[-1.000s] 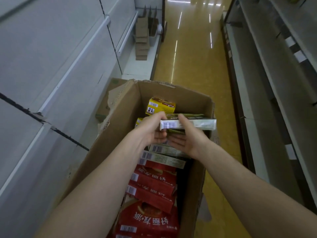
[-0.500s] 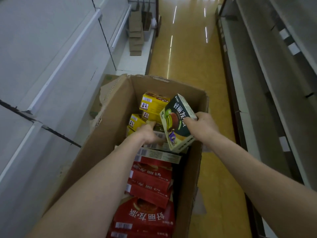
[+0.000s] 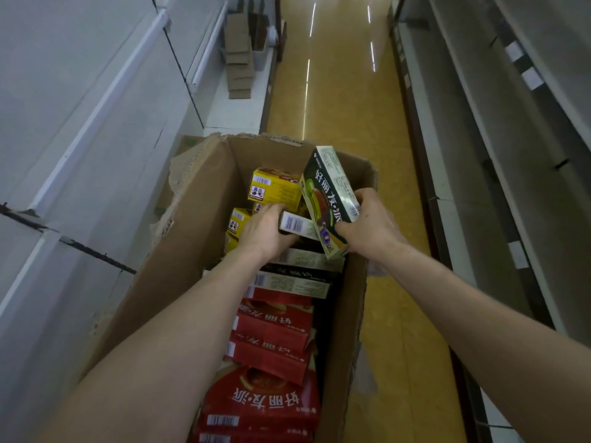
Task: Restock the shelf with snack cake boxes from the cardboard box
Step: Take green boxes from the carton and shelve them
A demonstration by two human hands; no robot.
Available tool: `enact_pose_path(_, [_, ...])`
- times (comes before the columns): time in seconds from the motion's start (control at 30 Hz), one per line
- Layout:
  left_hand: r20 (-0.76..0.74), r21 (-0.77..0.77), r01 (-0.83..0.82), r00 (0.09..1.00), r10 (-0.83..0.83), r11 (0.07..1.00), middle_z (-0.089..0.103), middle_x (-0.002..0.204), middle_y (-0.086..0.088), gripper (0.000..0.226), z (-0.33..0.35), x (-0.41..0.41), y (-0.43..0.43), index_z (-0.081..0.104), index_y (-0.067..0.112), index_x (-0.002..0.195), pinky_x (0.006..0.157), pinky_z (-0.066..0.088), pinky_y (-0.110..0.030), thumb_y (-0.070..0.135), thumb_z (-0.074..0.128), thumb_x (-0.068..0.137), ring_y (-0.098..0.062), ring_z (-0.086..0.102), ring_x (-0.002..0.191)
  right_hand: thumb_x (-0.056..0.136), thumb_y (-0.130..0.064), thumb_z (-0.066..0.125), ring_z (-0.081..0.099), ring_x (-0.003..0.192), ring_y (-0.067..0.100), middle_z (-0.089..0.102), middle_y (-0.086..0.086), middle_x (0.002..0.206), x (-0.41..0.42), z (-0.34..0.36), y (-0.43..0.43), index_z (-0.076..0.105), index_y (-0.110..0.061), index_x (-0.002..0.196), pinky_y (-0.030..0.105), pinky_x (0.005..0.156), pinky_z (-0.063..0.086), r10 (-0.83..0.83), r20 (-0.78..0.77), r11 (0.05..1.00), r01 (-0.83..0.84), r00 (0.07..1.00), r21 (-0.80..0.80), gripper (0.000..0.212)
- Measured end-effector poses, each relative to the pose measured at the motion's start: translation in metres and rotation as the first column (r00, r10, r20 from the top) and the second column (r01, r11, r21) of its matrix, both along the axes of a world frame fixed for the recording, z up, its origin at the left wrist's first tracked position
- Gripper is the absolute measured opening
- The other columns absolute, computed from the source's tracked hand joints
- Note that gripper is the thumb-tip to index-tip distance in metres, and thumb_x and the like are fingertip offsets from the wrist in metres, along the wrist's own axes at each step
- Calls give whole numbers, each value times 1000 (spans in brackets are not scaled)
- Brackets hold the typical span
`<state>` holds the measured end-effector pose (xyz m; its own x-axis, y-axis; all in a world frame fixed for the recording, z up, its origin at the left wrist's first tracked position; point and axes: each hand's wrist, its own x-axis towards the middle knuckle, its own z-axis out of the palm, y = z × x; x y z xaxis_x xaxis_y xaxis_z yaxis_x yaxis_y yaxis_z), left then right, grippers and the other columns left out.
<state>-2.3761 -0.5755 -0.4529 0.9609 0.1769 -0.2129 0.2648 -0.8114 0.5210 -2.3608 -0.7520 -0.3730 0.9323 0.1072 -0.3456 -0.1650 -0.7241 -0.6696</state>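
An open cardboard box (image 3: 198, 219) stands in the aisle in front of me, packed with snack cake boxes: red ones (image 3: 271, 327) near me, green-and-white ones (image 3: 297, 276) in the middle, yellow ones (image 3: 275, 190) at the far end. My right hand (image 3: 367, 225) grips a green snack cake box (image 3: 326, 199), tilted upright above the carton's right wall. My left hand (image 3: 265, 231) is down inside the carton, holding the end of another green-and-white box (image 3: 295, 224) that is partly lifted.
Bare white shelving (image 3: 96, 107) runs along my left, more bare shelves (image 3: 511, 139) along my right. A yellow floor aisle (image 3: 335, 91) stretches ahead. Flattened cardboard pieces (image 3: 238, 52) stand on the low left shelf further on.
My right hand has lifted the green box higher and further right, tilting it more upright. My left hand has taken hold of a second green-and-white box inside the carton.
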Motion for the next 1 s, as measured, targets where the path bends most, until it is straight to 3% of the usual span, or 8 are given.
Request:
enact_pose_path(0.07, [-17,58,25,1000,-24,998,56,120,-3,38,3,-2,1,57,20,121,75,40,-33,23,69,85,-26,56,108,88,-18,67,62,94,20,55,-3,101,-3,-2,-2,44,-17,121,43,73,59,4,18,1000,-4,1000,-9,41])
enact_pose_path(0.13, [21,55,-24,1000,23,998,58,109,-3,28,10,-4,1,62,19,110,71,41,-33,30,69,86,-26,57,102,88,-19,67,64,90,19,60,0,104,-4,-1,-7,46,-19,110,43,71,59,-20,41,1000,19,999,20,30])
enact_pose_path(0.27, [109,-129,-198,971,212,972,54,91,2,38,37,-3,-3,66,21,103,84,51,-40,49,72,77,-23,53,98,90,-23,65,64,83,15,61,-3,100,-3,22,-18,51,-19,110,37,70,58,-69,75,996,64,995,67,25])
enact_pose_path(0.43, [108,-238,-269,948,301,933,64,91,2,34,91,1,-11,58,20,97,72,54,-35,47,70,80,-20,63,82,88,-19,67,60,65,7,57,-9,82,-9,68,-36,51,-14,103,15,45,49,-118,152,972,82,981,221,23])
enact_pose_path(0.53, [144,-304,-302,923,357,904,67,84,0,33,125,-3,-22,61,17,91,64,52,-33,48,66,83,-19,65,75,84,-33,70,66,79,13,63,-8,90,-15,98,-54,53,-20,106,32,64,59,-184,229,969,136,956,207,31])
enact_pose_path(0.6, [127,-409,-304,915,383,861,71,82,-2,32,148,-4,-33,63,16,90,70,58,-39,47,67,83,-21,69,75,83,-37,70,67,84,13,66,-4,97,-19,119,-70,54,-20,107,39,69,60,-233,258,957,175,937,229,33])
enact_pose_path(0.8, [102,-580,-246,924,369,777,73,79,-7,29,222,-5,-88,60,14,85,71,60,-40,42,69,83,-22,73,69,86,-39,66,66,87,13,63,-4,96,-44,188,-136,52,-19,107,41,76,58,-328,354,934,244,876,261,32])
enact_pose_path(1.0, [219,-595,-68,945,243,801,71,77,-3,29,296,-15,-177,63,12,92,55,53,-27,40,67,86,-17,70,65,86,-37,67,63,77,4,60,-12,86,-85,255,-227,51,-22,105,28,67,55,-437,466,896,327,769,301,29])
